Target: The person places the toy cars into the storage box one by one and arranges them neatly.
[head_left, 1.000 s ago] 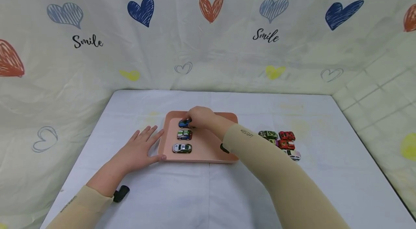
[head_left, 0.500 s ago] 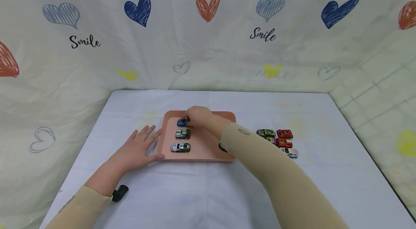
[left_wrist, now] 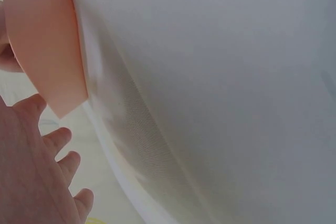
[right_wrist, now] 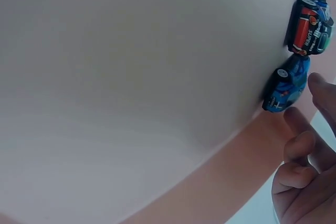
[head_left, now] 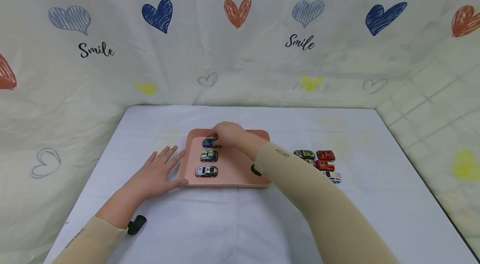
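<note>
A pink tray [head_left: 238,170] lies on the table with three toy cars in a column along its left side. My right hand [head_left: 229,134] reaches over the tray and pinches the blue toy car [head_left: 208,143] at the far end of the column, covering part of it. In the right wrist view, thumb and forefinger are at the blue car's end. Below it sit a white-and-green toy car [head_left: 208,156] and a silver toy car [head_left: 206,171]. My left hand [head_left: 157,177] rests with fingers spread beside the tray's left edge, thumb at its near corner.
Several more toy cars, including a red one [head_left: 325,155], a green one [head_left: 304,154] and a white one [head_left: 333,177], stand grouped right of the tray, partly behind the right sleeve [head_left: 311,191]. A white cloth covers the table [head_left: 210,226]; a heart-printed curtain [head_left: 262,60] hangs behind.
The view has shifted slightly. Both hands keep their places at the tray, and the right hand stays on the blue toy car, which has hardly moved.
</note>
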A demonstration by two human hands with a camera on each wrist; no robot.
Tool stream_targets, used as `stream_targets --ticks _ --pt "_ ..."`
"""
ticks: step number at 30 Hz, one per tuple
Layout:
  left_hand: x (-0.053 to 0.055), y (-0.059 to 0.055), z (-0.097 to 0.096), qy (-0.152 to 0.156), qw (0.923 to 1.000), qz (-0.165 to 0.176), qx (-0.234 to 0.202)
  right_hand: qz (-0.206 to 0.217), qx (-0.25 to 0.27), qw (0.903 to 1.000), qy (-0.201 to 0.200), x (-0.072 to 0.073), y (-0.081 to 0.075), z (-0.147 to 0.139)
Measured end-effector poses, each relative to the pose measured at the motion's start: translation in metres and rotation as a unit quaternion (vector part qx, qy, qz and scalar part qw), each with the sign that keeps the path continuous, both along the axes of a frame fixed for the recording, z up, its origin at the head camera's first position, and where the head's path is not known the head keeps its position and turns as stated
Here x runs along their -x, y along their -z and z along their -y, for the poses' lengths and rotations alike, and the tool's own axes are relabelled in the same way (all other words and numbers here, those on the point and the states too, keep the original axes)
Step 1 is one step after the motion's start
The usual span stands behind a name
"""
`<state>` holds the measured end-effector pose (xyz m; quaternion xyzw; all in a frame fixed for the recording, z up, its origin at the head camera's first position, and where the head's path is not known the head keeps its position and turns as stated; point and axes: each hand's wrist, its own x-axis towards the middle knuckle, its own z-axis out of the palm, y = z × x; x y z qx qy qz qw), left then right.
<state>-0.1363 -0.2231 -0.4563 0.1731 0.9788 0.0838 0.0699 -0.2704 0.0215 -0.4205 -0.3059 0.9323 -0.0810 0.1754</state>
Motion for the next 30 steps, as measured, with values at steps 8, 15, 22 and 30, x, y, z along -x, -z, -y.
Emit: stream_targets --ticks 8,15,22,30 --pt "-0.001 -0.008 -0.001 0.002 1.0000 -0.003 -0.002 0.006 0.020 0.9997 0.011 0.000 -0.004 -0.008" --pt "-0.002 -0.010 -0.002 -0.003 1.0000 0.001 -0.001 -0.002 0.049 0.9988 0.008 -0.001 -0.008 -0.019" --pt "-0.002 -0.008 -0.003 -0.006 1.0000 0.000 -0.002 0.004 0.086 0.9955 0.041 -0.009 -0.018 -0.039" --pt "-0.003 -0.006 -0.004 -0.007 1.0000 -0.002 0.002 -0.004 0.113 0.9925 0.047 -0.014 -0.030 -0.070"
